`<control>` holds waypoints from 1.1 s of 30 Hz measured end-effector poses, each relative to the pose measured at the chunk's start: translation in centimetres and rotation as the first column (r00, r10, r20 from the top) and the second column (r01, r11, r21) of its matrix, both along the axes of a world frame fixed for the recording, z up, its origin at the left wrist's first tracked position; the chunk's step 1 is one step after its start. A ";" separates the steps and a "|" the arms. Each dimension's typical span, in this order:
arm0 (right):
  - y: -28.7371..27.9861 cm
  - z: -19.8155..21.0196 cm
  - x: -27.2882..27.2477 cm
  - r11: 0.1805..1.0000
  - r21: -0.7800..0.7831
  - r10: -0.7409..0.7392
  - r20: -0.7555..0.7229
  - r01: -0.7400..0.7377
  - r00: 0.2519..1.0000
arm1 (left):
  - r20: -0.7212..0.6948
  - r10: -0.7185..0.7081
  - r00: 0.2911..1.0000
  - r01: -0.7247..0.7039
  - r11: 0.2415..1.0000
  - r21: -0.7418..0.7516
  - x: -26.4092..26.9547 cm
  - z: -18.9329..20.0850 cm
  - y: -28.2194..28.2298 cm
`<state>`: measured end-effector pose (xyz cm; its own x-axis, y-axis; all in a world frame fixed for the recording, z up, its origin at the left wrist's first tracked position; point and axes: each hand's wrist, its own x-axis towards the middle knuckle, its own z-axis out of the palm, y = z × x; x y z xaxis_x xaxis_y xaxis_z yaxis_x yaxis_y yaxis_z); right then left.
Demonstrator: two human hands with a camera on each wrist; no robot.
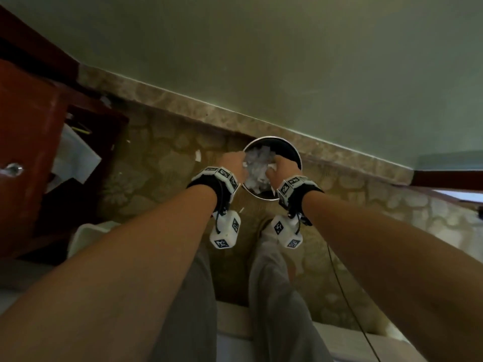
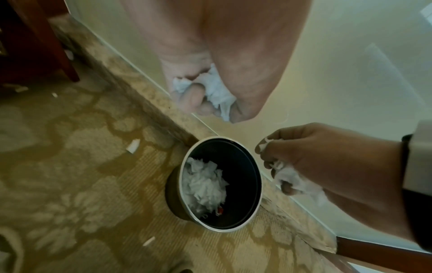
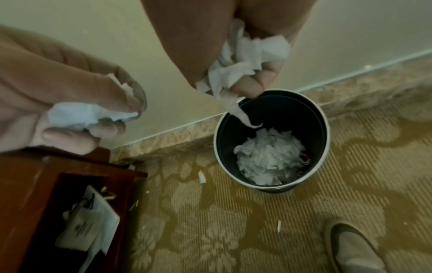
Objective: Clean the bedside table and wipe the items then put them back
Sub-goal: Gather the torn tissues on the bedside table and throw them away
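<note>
1. The left hand (image 1: 233,165), at centre frame in the head view, has its fingers curled round a crumpled white tissue (image 2: 216,90).
2. The right hand (image 1: 280,171), just right of it, grips a second tissue wad (image 3: 247,61); a twisted tail of it hangs down, its long axis pointing toward the open mouth of the bin (image 1: 294,152).
3. Both hands are above the round dark bin, which stands upright on the patterned carpet (image 1: 156,163) against the wall's skirting, with a heap of white tissues (image 3: 268,157) inside.
4. The red-brown bedside table (image 1: 28,131) fills the left edge; its lower shelf holds white paper bags (image 3: 91,223).
5. Small white scraps lie on the carpet.
</note>
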<state>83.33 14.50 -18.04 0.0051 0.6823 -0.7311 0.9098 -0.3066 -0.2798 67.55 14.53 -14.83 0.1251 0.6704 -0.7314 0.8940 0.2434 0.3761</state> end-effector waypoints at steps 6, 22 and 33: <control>0.4 -10.0 5.4 0.992 -0.035 -0.122 -0.052 0.120 0.991 | 0.002 0.074 0.997 -0.074 0.996 -0.041 7.1 -9.8 0.9; 1.9 -13.9 6.0 0.994 -0.074 0.074 -0.061 -0.078 0.995 | 0.051 0.072 0.996 -0.070 0.997 -0.039 5.1 -15.7 -0.3; 6.1 2.4 -4.6 0.927 -0.047 0.371 -0.035 -0.372 0.928 | -0.095 -0.096 0.991 0.099 0.995 0.025 -6.0 0.1 2.2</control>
